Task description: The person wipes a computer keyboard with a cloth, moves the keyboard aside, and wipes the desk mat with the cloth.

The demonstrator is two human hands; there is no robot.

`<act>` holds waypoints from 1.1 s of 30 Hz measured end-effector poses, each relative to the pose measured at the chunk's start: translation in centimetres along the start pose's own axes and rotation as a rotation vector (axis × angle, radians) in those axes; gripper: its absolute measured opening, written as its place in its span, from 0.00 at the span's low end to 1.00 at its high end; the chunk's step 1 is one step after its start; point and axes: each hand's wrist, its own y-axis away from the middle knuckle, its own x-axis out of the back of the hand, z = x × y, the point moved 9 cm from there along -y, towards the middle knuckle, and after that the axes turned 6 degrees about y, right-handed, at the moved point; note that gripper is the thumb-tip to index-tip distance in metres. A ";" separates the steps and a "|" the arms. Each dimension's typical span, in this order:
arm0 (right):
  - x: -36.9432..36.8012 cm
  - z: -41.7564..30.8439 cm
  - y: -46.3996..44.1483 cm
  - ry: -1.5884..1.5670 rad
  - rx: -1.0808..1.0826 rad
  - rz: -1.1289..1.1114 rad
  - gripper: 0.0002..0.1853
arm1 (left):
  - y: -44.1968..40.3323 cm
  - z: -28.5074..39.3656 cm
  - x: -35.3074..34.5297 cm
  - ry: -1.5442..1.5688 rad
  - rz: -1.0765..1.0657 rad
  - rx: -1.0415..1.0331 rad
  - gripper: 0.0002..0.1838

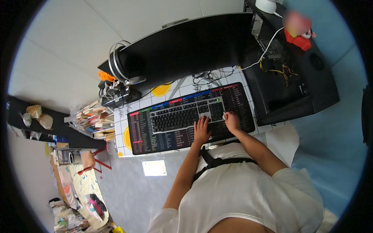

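A keyboard (176, 117) with black keys and a light grey frame lies on a dark desk mat (167, 141) printed with coloured blocks and small text. My left hand (202, 131) rests at the keyboard's front edge, right of the main keys, with its fingers spread over the frame. At the keyboard's right end, my right hand (232, 121) is closed, and a small white thing (224, 116) shows at its fingertips, too small to name. A green light shines at the keyboard's upper right corner.
Behind the keyboard stands a wide black monitor (186, 50) with headphones (116, 64) hung on its left corner. To the right is a black computer case (279, 89) with loose cables. Stacked papers (97, 118) sit left of the desk.
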 end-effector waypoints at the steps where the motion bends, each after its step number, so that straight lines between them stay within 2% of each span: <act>1: 0.8 -0.9 0.9 0.041 0.156 0.150 0.05 | 0.8 0.0 -0.2 0.011 -0.023 0.030 0.40; 2: 1.4 -2.4 1.9 0.075 0.322 0.296 0.06 | 1.5 -0.3 -0.1 0.015 -0.042 0.065 0.40; 3: 5.1 -0.1 -0.9 0.145 0.332 0.353 0.06 | -2.6 2.7 -2.1 0.072 0.007 0.015 0.40; 4: 6.3 2.7 -0.7 0.108 0.270 0.315 0.06 | -2.5 5.1 -4.1 0.123 0.006 0.020 0.40; 5: 3.2 0.5 -0.2 -0.059 0.211 0.276 0.06 | -1.0 2.4 -1.7 0.047 -0.017 0.033 0.40; 7: 1.3 -2.2 -0.1 -0.151 0.211 0.298 0.06 | -0.5 -0.3 0.9 -0.007 0.010 0.016 0.41; 9: 0.9 -0.4 -0.1 -0.034 0.108 0.155 0.07 | -0.6 0.4 -0.6 0.003 -0.008 0.042 0.41; 11: 1.0 -0.6 0.1 -0.002 0.087 0.158 0.07 | -0.7 0.2 -0.9 0.003 -0.003 0.055 0.40; 13: 1.2 -1.4 -0.5 -0.080 0.122 0.273 0.05 | -0.9 -0.3 0.0 0.014 0.038 0.039 0.38; 14: 0.5 -0.8 -1.1 -0.105 0.050 0.216 0.05 | -0.8 -0.4 -0.1 0.011 0.031 0.047 0.38; 19: 0.5 -0.8 -0.3 -0.072 0.043 0.192 0.06 | -1.6 -0.1 0.9 -0.025 -0.030 0.051 0.36; 21: 1.0 -0.7 0.0 -0.118 0.040 0.223 0.07 | -2.0 -0.2 1.7 -0.036 0.005 0.012 0.36; 26: 1.0 -1.0 -0.9 -0.146 -0.019 0.251 0.07 | -2.7 -0.4 1.4 -0.172 -0.095 -0.091 0.36; 29: 1.0 -0.9 -0.3 -0.081 -0.017 0.237 0.07 | -2.4 -0.7 0.9 -0.205 -0.140 -0.062 0.36; 31: 1.2 -0.8 0.2 -0.149 0.008 0.222 0.06 | -2.0 0.0 0.2 -0.190 -0.099 -0.067 0.37; 33: 1.0 -0.9 -0.6 -0.127 0.028 0.184 0.05 | -1.5 -0.3 -0.3 -0.069 -0.092 0.038 0.40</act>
